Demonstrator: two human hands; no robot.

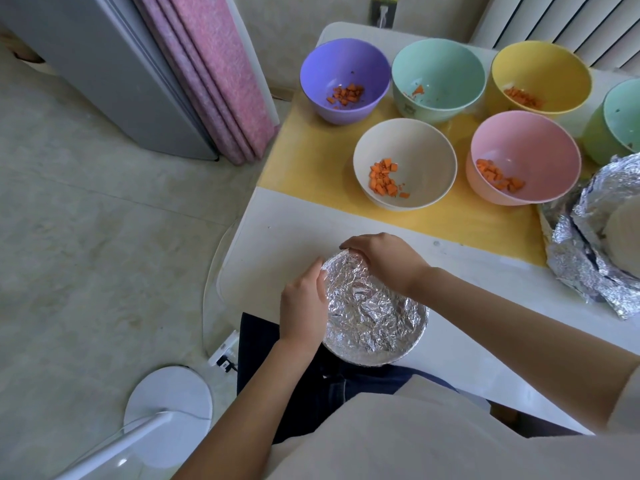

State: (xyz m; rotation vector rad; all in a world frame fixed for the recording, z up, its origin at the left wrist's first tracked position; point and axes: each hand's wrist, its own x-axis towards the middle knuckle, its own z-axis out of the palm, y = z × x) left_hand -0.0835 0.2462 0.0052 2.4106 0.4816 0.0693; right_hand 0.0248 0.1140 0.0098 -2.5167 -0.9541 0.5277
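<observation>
Holding item one, a foil-covered dish [375, 317]: round, shallow, wrapped in crinkled foil, sitting right at the near edge of the white table [277, 244], in front of my lap.

My left hand [303, 306]: at the dish's left rim, fingers bent in against the foil, thumb side on the edge.

My right hand [381, 265]: reaching across the far rim, fingers curled down over the foil edge, wrist above the dish.

Yellow mat [311, 168]: spread over the far part of the table, well apart from the dish.

On the mat:
- purple bowl [346, 64], far left, with chopped carrot [346, 94].
- mint bowl [438, 69], beside it, with only a few scraps.
- yellow bowl [540, 69], further right, with carrot pieces.
- cream bowl [405, 147], nearer row, with carrot pieces.
- pink bowl [523, 143], just right of the cream one, with carrot pieces.
- green bowl [620, 116], cut off by the right edge; I cannot tell its contents.

Loose foil [588, 258]: a crumpled heap at the table's right side.
</observation>
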